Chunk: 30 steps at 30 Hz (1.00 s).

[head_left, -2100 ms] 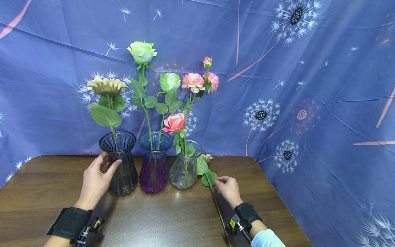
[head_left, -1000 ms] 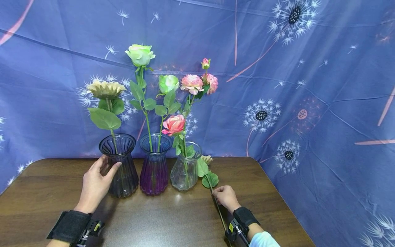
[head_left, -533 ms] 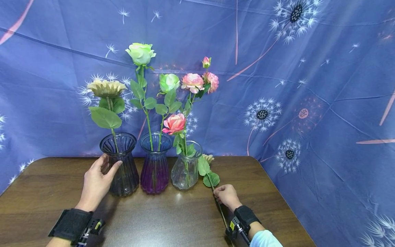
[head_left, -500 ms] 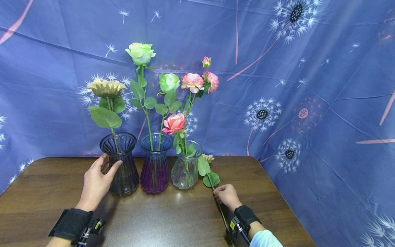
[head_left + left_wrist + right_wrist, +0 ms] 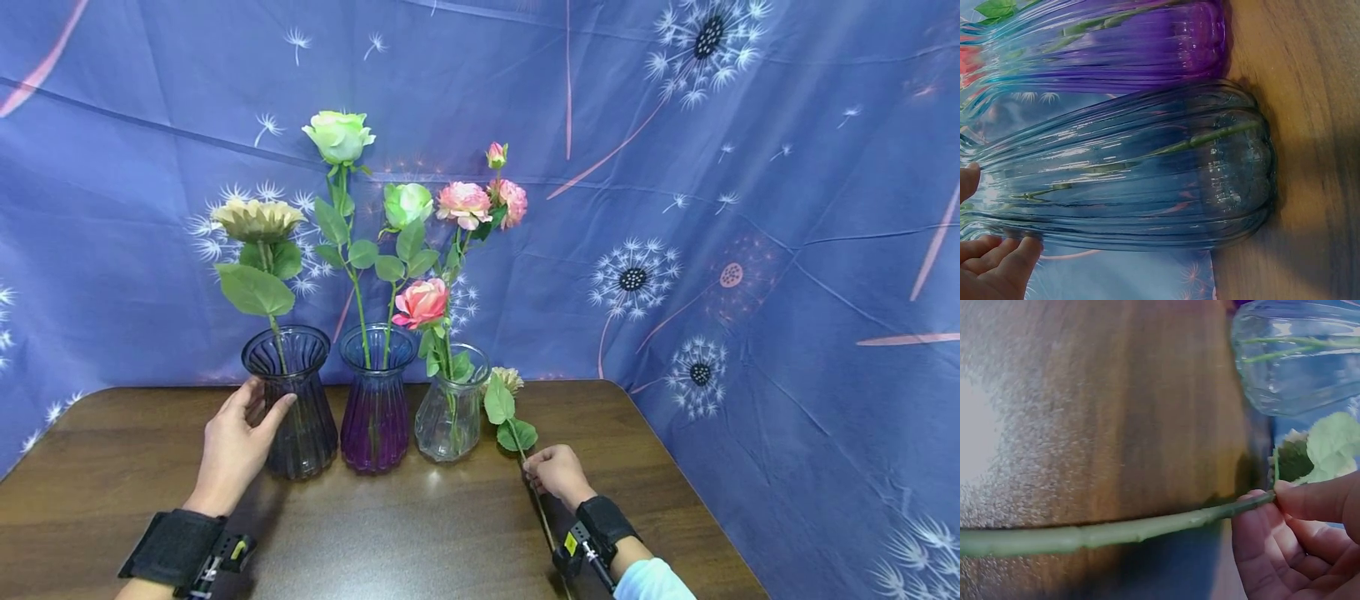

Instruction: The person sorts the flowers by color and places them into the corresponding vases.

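My left hand (image 5: 238, 442) grips the dark grey glass vase (image 5: 302, 433) below its rim, thumb on one side and fingers on the other. That vase stands upright, with one cream sunflower-like flower (image 5: 257, 220) in it. Over on the right, my right hand (image 5: 558, 473) pinches the green stem (image 5: 1141, 530) of another cream flower (image 5: 510, 380) just below its leaves (image 5: 517, 435). This flower slants along the tabletop beside the clear vase, its head partly hidden behind a leaf. In the right wrist view, thumb and fingertips meet on the stem.
A blue-purple glass vase (image 5: 375, 425) holding pale green roses (image 5: 339, 137) stands in the middle. Right of it is a clear glass vase (image 5: 447, 425) with pink flowers (image 5: 463, 205). The wooden table (image 5: 360, 542) ends at a blue dandelion-print cloth (image 5: 540, 325).
My right hand has come from beside the leaves down to the stem and now pinches it. The lying flower has shifted slightly to the right. My left hand stays on the grey vase.
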Each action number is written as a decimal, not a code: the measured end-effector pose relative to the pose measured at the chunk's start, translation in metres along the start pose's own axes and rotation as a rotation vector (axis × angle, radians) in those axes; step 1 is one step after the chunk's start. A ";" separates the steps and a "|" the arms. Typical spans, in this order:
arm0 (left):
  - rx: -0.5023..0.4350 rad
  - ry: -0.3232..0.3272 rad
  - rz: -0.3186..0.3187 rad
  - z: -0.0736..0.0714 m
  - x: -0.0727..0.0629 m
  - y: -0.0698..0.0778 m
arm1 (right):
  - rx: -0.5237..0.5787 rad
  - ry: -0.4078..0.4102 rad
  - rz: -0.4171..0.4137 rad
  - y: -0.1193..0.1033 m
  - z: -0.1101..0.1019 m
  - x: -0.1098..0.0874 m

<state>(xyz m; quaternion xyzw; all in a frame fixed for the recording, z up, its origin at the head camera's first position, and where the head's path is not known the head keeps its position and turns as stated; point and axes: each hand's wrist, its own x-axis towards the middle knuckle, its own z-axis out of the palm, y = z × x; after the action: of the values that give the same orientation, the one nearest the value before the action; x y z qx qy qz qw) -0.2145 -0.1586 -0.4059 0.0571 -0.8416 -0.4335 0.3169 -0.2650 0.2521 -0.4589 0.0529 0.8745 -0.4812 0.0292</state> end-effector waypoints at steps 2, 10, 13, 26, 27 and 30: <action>-0.002 0.002 0.001 0.001 -0.001 -0.001 | 0.027 0.025 -0.003 -0.001 -0.003 -0.001; -0.021 0.015 0.022 0.001 -0.001 0.000 | 0.097 0.135 -0.023 -0.018 -0.024 -0.004; -0.025 0.021 0.023 0.001 0.000 0.000 | 0.111 0.168 -0.038 -0.028 -0.033 -0.006; -0.026 0.024 0.042 0.000 0.000 0.000 | 0.172 0.276 -0.176 -0.090 -0.058 -0.014; -0.028 0.025 0.044 0.000 0.000 0.000 | 0.175 0.280 -0.189 -0.096 -0.059 -0.016; -0.030 0.025 0.044 0.000 0.000 0.000 | 0.183 0.292 -0.237 -0.116 -0.062 -0.020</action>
<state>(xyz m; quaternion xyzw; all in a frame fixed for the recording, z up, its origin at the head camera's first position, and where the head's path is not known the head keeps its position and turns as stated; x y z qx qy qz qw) -0.2144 -0.1586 -0.4059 0.0392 -0.8321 -0.4383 0.3375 -0.2588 0.2413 -0.3265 0.0212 0.8222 -0.5459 -0.1599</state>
